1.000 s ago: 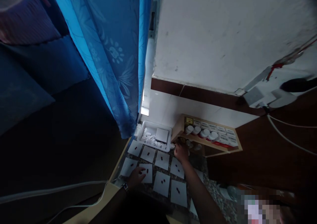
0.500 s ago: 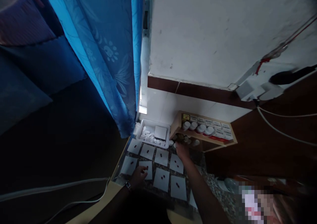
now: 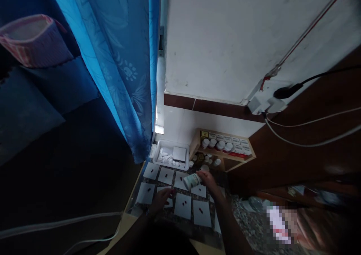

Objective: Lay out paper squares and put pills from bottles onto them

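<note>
Bright blue curtain [image 3: 113, 67] with pale floral print; white paper squares [image 3: 182, 206] on speckled dark granite [image 3: 238, 210]

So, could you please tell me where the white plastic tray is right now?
In the head view, the white plastic tray sits just left of the wooden shelf, directly beyond the top row of white cards.

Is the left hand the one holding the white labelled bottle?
No, the right hand holds the white labelled bottle, while the left hand is over a white paper card.
</note>
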Demonstrator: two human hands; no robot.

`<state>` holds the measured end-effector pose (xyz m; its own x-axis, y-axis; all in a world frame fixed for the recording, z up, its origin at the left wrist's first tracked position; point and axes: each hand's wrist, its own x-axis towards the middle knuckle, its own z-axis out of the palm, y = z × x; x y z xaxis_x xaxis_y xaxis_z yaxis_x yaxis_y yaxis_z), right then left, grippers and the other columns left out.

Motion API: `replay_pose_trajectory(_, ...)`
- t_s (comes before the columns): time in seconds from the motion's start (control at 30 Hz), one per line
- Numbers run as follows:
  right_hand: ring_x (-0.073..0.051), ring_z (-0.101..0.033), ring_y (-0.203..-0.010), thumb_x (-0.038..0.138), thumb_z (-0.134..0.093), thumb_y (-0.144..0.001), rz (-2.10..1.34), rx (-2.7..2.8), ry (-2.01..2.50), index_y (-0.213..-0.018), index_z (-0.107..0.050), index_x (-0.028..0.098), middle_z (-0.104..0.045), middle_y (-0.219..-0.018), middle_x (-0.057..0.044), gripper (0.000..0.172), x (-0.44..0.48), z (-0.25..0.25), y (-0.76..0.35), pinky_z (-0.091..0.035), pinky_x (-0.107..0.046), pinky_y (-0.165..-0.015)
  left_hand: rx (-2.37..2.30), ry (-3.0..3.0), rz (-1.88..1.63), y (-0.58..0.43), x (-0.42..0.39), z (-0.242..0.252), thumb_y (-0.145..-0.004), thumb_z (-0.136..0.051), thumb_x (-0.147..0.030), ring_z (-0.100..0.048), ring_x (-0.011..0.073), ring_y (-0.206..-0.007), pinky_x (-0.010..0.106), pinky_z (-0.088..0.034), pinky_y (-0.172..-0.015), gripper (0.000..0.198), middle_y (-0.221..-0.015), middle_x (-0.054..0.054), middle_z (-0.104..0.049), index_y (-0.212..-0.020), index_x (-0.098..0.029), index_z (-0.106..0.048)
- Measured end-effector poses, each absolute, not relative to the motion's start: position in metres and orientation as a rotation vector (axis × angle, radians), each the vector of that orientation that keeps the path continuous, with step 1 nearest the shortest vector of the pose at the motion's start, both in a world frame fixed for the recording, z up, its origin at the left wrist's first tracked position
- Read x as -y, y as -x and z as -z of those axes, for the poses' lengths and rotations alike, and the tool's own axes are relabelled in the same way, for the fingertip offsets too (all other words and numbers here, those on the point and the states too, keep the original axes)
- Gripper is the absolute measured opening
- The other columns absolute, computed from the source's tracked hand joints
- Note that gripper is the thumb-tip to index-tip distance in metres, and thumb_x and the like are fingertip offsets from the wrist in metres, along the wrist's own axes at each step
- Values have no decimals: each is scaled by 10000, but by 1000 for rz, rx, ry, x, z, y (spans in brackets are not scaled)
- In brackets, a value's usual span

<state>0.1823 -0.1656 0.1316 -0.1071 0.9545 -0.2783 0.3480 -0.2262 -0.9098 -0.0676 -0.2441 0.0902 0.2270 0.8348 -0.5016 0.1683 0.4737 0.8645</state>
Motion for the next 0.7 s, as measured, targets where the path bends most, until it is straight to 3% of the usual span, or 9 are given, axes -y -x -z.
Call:
replay_pose_trajectory(0.13,-87,-361,-461,549,-505,-708,-1341,1549,1537,-518,-466,184,-382,-466,51,414,179,-148,-157,-275,-218,-450,-1080,-978,-718,52,237,-121,-790,-384,-587,-588,195,-874,264,-470,-618,570,-994,96,-629,-1105,-148,-567)
replay_pose_trajectory(0.23,-83,-380,-501,480,-563,-703,-1218,1673,1494,-532,-495,165,-407,-491,49,364,185,-153,-144,-282,-213,-486,-1030,-1153,-752,43,237,-141,-751,-535,-487,-578,194,-855,258,-469,-625,510,-990,68,-621,-1145,-163,-543)
replay_pose_trajectory(0.4,-108,-453,-552,468,-534,-744,-1202,1702,1436,-739,-616,154,-526,-582,19,325,192,-152,-134,-336,-223,-527,-1330,-1367,-899,40,241,-151,-619,-700,-231,-553,215,-919,287,-457,-758,419,-983,51,-624,-1019,-163,-597)
replay_pose_trajectory(0.7,-117,-487,-541,487,-511,-771,-1227,1805,1507,-813,-631,156,-552,-574,13,355,197,-145,-129,-340,-225,-522,-1422,-1405,-913,49,248,-131,-602,-708,-203,-552,215,-916,281,-448,-715,423,-984,56,-616,-1006,-170,-590)
